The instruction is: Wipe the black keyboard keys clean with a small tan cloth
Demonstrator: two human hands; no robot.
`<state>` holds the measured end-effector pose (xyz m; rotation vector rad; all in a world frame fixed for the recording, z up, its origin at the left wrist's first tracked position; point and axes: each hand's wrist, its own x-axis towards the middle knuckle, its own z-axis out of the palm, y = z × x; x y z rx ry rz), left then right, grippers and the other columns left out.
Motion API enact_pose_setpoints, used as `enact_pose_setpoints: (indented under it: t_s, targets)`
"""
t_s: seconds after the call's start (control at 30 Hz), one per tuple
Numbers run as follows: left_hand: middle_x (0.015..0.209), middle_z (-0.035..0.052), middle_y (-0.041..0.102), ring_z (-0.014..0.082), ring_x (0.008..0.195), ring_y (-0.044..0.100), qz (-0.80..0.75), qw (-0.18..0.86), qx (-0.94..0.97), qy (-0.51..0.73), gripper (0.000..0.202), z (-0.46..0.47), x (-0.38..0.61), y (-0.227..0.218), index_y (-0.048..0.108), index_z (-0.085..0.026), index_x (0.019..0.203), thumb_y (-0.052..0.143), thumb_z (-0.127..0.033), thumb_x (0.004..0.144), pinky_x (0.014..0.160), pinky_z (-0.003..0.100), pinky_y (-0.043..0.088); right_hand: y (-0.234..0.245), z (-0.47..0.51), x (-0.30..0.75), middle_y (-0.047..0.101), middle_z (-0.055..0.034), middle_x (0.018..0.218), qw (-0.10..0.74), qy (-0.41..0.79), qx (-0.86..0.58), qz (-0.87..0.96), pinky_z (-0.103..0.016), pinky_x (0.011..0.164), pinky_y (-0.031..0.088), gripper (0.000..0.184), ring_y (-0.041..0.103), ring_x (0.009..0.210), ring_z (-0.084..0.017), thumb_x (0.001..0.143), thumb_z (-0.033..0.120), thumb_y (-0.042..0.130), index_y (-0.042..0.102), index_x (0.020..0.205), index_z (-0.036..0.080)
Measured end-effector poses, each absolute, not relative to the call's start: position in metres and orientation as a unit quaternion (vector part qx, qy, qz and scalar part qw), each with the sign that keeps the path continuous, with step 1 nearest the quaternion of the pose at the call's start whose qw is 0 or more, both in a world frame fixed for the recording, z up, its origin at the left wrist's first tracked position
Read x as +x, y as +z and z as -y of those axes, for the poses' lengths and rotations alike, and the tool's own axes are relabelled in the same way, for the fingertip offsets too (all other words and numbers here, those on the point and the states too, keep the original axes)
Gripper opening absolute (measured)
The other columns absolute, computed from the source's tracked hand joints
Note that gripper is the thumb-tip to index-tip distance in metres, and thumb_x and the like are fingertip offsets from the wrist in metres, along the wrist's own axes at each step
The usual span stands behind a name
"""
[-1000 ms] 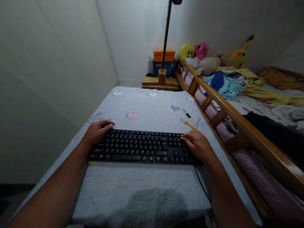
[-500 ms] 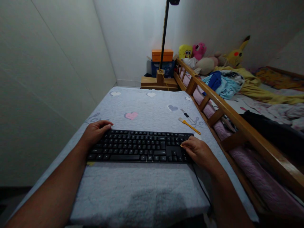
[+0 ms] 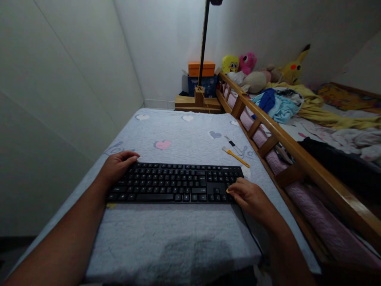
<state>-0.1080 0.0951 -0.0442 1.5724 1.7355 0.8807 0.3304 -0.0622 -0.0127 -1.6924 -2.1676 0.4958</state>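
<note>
A black computer keyboard (image 3: 169, 184) lies flat across the cloth-covered table. My left hand (image 3: 117, 167) grips its upper left corner, thumb along the top edge and fingers partly hidden. Over the number pad, my right hand (image 3: 245, 196) pinches a small pale-yellow piece (image 3: 228, 191), whose kind is too small to make out; it is at the keys, and my hand covers part of the pad. Beyond the keyboard on the right lie a brush (image 3: 236, 156) with a yellow handle and pale bristles, and a thin tweezer-like metal tool (image 3: 232, 144) with a black grip.
A pale blue quilted cloth (image 3: 166, 238) with hearts covers the table. The keyboard's cable (image 3: 251, 232) runs off the near right edge. A wooden bed rail (image 3: 276, 129) borders the right side, with clothes and plush toys behind it. At the far end stands a lamp-like pole (image 3: 203, 47).
My right hand has moved slightly down the number pad, toward me, with the small yellow piece still pinched. My left hand keeps its place on the keyboard. The view has shifted a little.
</note>
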Motion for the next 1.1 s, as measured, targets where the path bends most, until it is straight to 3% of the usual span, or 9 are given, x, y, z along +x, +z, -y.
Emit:
enact_pose_setpoints:
  t_s: [0.7, 1.1]
  targets:
    - [0.083, 0.0017, 0.074, 0.0233, 0.082, 0.063, -0.654, 0.307, 0.605, 0.334, 0.041, -0.096, -0.11, -0.047, 0.074, -0.018, 0.087, 0.068, -0.052, 0.065, 0.075, 0.031, 0.047, -0.012, 0.081, 0.341, 0.066, -0.005, 0.089, 0.179, 0.196, -0.608, 0.748, -0.028, 0.073, 0.049, 0.021, 0.065, 0.082, -0.017, 0.092, 0.019, 0.052, 0.072, 0.09, 0.022]
    - [0.073, 0.0001, 0.07, 0.02, 0.07, 0.059, -0.667, 0.326, 0.576, 0.343, 0.04, -0.092, -0.104, -0.041, 0.073, -0.019, 0.083, 0.07, -0.052, 0.06, 0.065, 0.03, 0.045, -0.002, 0.085, 0.353, 0.069, -0.0059, 0.09, 0.176, 0.238, -0.61, 0.735, -0.03, 0.076, 0.05, 0.021, 0.066, 0.085, -0.019, 0.091, 0.022, 0.053, 0.073, 0.09, 0.022]
